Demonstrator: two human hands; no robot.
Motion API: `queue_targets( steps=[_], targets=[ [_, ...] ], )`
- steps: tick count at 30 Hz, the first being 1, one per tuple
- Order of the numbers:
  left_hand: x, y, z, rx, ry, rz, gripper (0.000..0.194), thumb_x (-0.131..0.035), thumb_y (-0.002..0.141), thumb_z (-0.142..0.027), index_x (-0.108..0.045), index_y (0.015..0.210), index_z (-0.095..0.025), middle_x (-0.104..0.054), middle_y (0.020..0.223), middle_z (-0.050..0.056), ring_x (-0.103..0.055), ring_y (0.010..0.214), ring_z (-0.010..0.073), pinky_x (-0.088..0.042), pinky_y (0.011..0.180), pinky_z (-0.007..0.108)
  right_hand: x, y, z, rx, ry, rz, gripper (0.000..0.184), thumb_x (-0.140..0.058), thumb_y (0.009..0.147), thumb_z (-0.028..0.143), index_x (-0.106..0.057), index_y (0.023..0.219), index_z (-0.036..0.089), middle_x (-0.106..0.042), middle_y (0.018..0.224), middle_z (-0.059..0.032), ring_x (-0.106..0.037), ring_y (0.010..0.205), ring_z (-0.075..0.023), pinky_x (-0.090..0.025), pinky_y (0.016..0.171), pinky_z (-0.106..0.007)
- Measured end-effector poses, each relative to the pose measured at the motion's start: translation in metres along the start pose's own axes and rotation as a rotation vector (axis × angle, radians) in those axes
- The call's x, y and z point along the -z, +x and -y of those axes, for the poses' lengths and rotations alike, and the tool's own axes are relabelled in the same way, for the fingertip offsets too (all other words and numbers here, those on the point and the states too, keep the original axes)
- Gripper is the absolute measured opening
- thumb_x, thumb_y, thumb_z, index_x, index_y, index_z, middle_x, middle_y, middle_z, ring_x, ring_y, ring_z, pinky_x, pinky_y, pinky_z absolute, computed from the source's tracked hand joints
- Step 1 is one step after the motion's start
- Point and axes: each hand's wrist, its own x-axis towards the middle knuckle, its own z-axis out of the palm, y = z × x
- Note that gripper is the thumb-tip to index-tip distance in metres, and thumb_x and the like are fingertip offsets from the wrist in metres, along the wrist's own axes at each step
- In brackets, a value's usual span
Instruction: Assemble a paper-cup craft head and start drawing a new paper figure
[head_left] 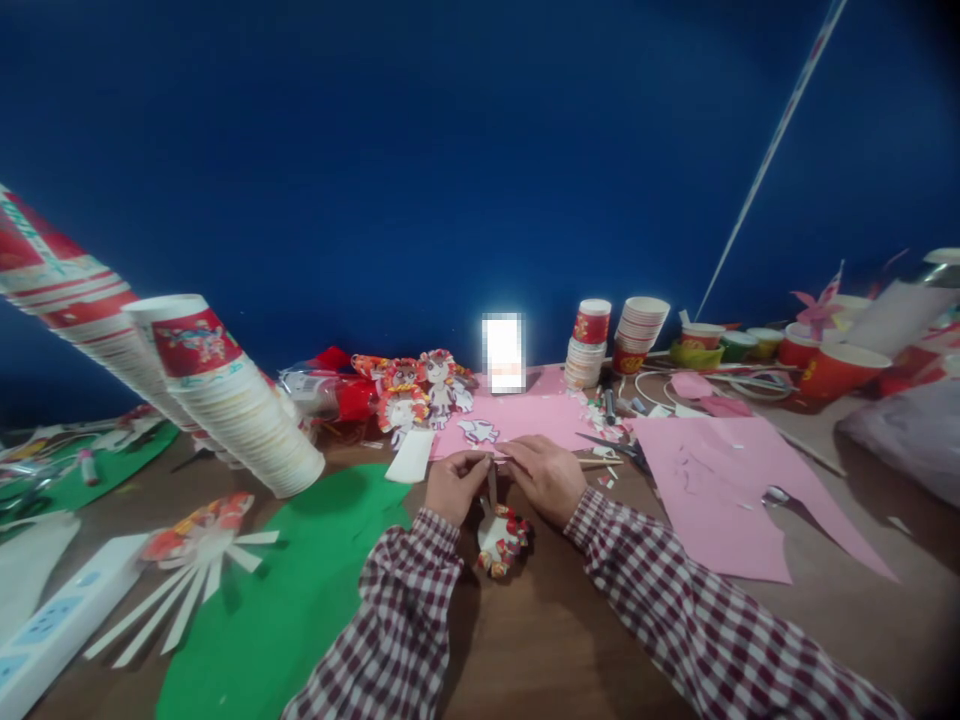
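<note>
My left hand (456, 487) is closed in a pinch at the top of a narrow paper strip (492, 487). This strip runs down to a round paper craft (496, 542) with a pale middle and a curled red and yellow rim, lying on the brown table. My right hand (546, 480) is bent beside it, its fingertips close to the left ones; what they hold, if anything, is hidden. Just beyond both hands, a white outlined paper cut-out (478, 432) rests on a pink sheet (532, 412).
Leaning stacks of paper cups (247, 420) stand left, by green paper (300, 580), a cut-up cup (206, 545) and a power strip (71, 610). Decorated paper figures (439, 385) are behind. Scissors (615, 448), pink paper (720, 500) and cup stacks (637, 335) lie right.
</note>
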Motion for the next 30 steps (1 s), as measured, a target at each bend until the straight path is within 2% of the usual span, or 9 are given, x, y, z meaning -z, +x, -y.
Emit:
queue_targets(
  steps=[6, 12, 22, 27, 30],
  targets=[
    [-0.001, -0.001, -0.002, -0.022, 0.000, 0.028, 0.031, -0.065, 0.063, -0.036, -0.066, 0.081, -0.011, -0.067, 0.069, 0.005, -0.058, 0.057, 0.0128, -0.048, 0.055, 0.024, -0.004, 0.000, -0.003, 0.065, 0.082, -0.032, 0.025, -0.041, 0.086, 0.021, -0.058, 0.105, 0.020, -0.062, 0.097, -0.0061, -0.054, 0.088, -0.0168, -0.043, 0.079, -0.029],
    [0.000, -0.002, -0.003, 0.018, -0.024, 0.042, 0.029, -0.065, 0.063, -0.035, -0.066, 0.080, -0.012, -0.067, 0.066, 0.003, -0.056, 0.050, 0.0103, -0.046, 0.050, 0.022, -0.010, -0.003, -0.008, 0.098, 0.138, -0.076, 0.024, -0.045, 0.084, 0.018, -0.060, 0.102, 0.020, -0.063, 0.095, -0.0044, -0.054, 0.087, -0.0162, -0.044, 0.078, -0.028],
    [0.000, -0.001, -0.003, 0.039, -0.022, 0.023, 0.029, -0.065, 0.062, -0.035, -0.067, 0.080, -0.011, -0.066, 0.064, 0.003, -0.055, 0.048, 0.0098, -0.046, 0.048, 0.021, -0.012, -0.003, -0.010, 0.123, 0.153, -0.112, 0.022, -0.049, 0.081, 0.016, -0.062, 0.097, 0.021, -0.064, 0.092, -0.0044, -0.055, 0.086, -0.0160, -0.043, 0.078, -0.028],
    [-0.001, -0.002, -0.003, 0.058, -0.057, 0.024, 0.034, -0.066, 0.062, -0.040, -0.066, 0.081, -0.012, -0.067, 0.069, 0.004, -0.059, 0.057, 0.0121, -0.048, 0.054, 0.023, -0.010, -0.001, -0.009, 0.138, 0.131, -0.099, 0.022, -0.048, 0.081, 0.015, -0.061, 0.097, 0.020, -0.063, 0.093, -0.0047, -0.054, 0.087, -0.0165, -0.042, 0.078, -0.029],
    [-0.001, -0.003, -0.002, 0.100, -0.114, 0.040, 0.038, -0.060, 0.066, -0.047, -0.065, 0.078, -0.012, -0.064, 0.063, 0.002, -0.057, 0.053, 0.0110, -0.047, 0.051, 0.022, -0.009, -0.001, -0.008, 0.155, 0.113, -0.097, 0.021, -0.048, 0.081, 0.015, -0.061, 0.096, 0.019, -0.063, 0.092, -0.0050, -0.054, 0.085, -0.0163, -0.042, 0.077, -0.029]
  ],
)
